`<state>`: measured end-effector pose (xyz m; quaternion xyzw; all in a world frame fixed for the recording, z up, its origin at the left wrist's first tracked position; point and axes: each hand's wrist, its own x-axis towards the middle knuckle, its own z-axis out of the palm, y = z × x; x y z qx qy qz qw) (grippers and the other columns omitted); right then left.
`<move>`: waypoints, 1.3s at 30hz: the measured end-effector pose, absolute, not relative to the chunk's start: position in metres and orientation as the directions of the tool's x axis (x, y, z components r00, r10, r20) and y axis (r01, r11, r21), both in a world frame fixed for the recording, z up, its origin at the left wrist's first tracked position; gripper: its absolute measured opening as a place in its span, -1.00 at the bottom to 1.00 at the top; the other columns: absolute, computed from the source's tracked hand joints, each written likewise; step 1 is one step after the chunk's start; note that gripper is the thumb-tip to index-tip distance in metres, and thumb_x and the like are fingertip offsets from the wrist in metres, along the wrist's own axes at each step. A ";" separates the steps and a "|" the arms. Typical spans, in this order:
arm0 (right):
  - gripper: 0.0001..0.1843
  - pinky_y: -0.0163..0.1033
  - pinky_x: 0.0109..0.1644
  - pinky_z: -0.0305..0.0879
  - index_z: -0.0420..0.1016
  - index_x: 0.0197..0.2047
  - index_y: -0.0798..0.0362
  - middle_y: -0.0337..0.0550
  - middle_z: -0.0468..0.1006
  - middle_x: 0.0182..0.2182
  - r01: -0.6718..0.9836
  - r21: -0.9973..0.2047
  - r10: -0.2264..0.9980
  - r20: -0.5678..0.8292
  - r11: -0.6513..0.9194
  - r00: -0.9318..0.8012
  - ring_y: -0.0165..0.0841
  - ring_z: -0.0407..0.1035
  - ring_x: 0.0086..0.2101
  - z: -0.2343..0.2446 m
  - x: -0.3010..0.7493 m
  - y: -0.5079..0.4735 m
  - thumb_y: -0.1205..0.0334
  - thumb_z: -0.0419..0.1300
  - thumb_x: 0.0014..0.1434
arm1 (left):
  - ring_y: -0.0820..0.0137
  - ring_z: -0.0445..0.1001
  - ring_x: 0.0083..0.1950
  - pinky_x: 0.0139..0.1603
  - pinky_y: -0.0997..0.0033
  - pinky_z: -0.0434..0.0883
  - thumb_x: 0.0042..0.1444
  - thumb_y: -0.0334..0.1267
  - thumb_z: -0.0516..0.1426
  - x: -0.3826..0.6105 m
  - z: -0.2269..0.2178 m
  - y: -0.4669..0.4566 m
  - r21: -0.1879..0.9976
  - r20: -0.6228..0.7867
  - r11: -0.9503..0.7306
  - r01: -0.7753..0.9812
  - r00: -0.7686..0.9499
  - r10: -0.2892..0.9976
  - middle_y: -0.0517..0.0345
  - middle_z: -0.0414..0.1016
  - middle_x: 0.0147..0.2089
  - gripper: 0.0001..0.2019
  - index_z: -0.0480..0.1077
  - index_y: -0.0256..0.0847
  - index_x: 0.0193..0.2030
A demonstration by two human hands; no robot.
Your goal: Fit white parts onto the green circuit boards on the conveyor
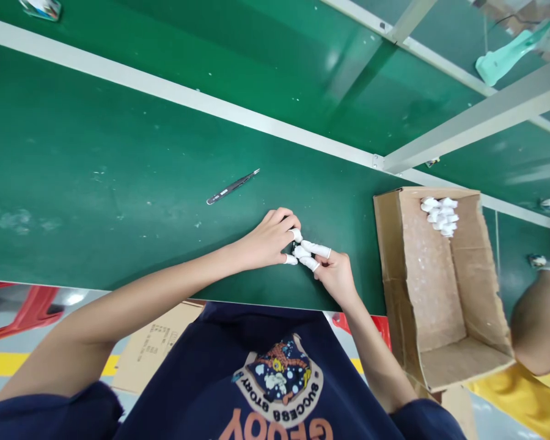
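Note:
A small white piece with a dark part (301, 252) sits between my hands, low over the green table (119, 201); its exact kind I cannot make out. My left hand (275, 238), with white finger cots on at least two fingertips, closes on its left side. From the right, my right hand (334, 269), also wearing white finger cots, pinches the same piece. The fingertips hide much of it. Black tweezers (233, 187) lie on the table beyond my left hand, touched by neither hand.
To the right stands an open cardboard box (440, 293) holding a cluster of small white pieces (440, 215). A white metal rail (187, 98) runs along the table's far side, joined by a post (467, 122). Another person's arm (543, 318) is at the right edge.

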<state>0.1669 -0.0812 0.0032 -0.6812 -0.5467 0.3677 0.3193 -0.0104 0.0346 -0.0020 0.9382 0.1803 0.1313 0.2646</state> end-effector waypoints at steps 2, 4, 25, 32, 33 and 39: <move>-0.65 -0.34 -0.51 0.11 0.56 -0.11 0.12 -0.42 0.22 -0.72 0.503 -0.841 0.980 -0.174 -0.198 0.095 -0.50 0.04 -0.65 0.004 0.169 -0.080 0.06 0.23 0.14 | 0.11 0.15 0.13 0.07 0.10 0.22 0.04 -0.31 0.25 -0.010 -0.002 0.034 0.554 0.147 -0.786 0.273 0.898 0.415 -0.06 0.35 0.01 -0.78 0.37 -0.32 -0.19; -0.62 -0.35 -0.51 0.09 0.55 -0.07 0.13 -0.42 0.20 -0.70 0.535 -0.825 0.983 -0.174 -0.182 0.067 -0.50 0.03 -0.63 0.005 0.170 -0.079 0.05 0.24 0.12 | 0.11 0.14 0.13 0.06 0.09 0.22 0.04 -0.32 0.23 -0.010 -0.002 0.034 0.563 0.140 -0.778 0.279 0.896 0.422 -0.06 0.35 0.01 -0.80 0.37 -0.30 -0.19; -0.35 -0.34 -0.65 0.29 0.33 0.09 0.13 -0.28 0.49 -0.65 0.166 -0.792 0.799 -0.601 -0.588 -0.035 -0.37 0.36 -0.69 0.019 0.180 -0.069 -0.11 0.29 0.05 | 0.10 0.14 0.14 0.08 0.09 0.21 0.05 -0.28 0.23 -0.010 -0.001 0.031 0.582 0.116 -0.757 0.297 0.891 0.439 -0.05 0.34 0.01 -0.78 0.37 -0.29 -0.17; -0.44 -0.37 -0.61 0.37 0.24 0.01 0.05 -0.29 0.53 -0.62 0.235 -0.776 0.774 -0.621 -0.586 -0.124 -0.34 0.46 -0.64 0.026 0.177 -0.058 -0.12 0.25 0.09 | 0.10 0.15 0.14 0.09 0.08 0.22 0.05 -0.26 0.25 -0.010 -0.001 0.031 0.587 0.120 -0.754 0.297 0.888 0.443 -0.04 0.34 0.01 -0.76 0.36 -0.30 -0.17; -0.46 -0.37 -0.60 0.38 0.23 0.01 0.04 -0.28 0.53 -0.61 0.239 -0.775 0.766 -0.625 -0.585 -0.152 -0.34 0.47 -0.63 0.026 0.178 -0.057 -0.12 0.22 0.12 | 0.10 0.15 0.14 0.09 0.08 0.22 0.05 -0.26 0.25 -0.010 -0.001 0.031 0.586 0.121 -0.754 0.295 0.889 0.442 -0.05 0.34 0.01 -0.75 0.36 -0.31 -0.17; -0.56 -0.41 -0.65 0.33 0.21 -0.03 0.05 -0.31 0.50 -0.65 0.270 -0.777 0.771 -0.618 -0.568 -0.155 -0.36 0.44 -0.66 0.027 0.178 -0.054 -0.09 0.13 0.20 | 0.10 0.16 0.14 0.09 0.06 0.22 0.05 -0.25 0.25 -0.011 0.000 0.032 0.586 0.132 -0.758 0.286 0.890 0.437 -0.04 0.35 0.00 -0.75 0.37 -0.30 -0.17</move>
